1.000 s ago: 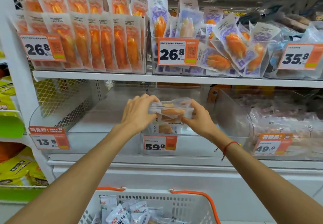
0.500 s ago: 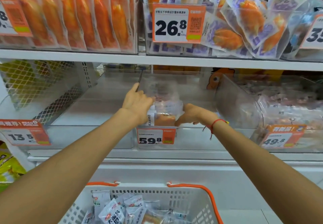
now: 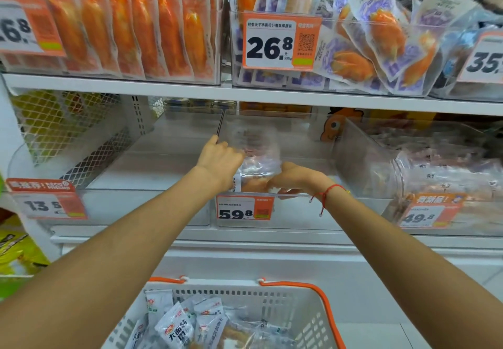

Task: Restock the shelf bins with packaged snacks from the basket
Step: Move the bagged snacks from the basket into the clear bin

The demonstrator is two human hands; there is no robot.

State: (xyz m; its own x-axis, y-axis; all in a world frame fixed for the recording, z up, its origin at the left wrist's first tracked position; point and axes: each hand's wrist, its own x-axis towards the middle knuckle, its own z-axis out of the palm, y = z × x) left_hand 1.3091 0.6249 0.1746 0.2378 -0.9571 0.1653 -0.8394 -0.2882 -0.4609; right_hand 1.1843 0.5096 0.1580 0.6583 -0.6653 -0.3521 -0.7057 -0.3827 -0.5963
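Sitting at the bottom centre of the frame, the white basket (image 3: 296, 308) with orange handles holds several snack packets (image 3: 178, 329). Higher up, mid-frame, both hands reach into the clear bin (image 3: 304, 212) tagged 59.8: the left hand (image 3: 220, 162) and right hand (image 3: 292, 178) each grip a side of a clear snack pack (image 3: 258, 169) resting inside it. Orange packs (image 3: 141, 25) line the upper shelf behind.
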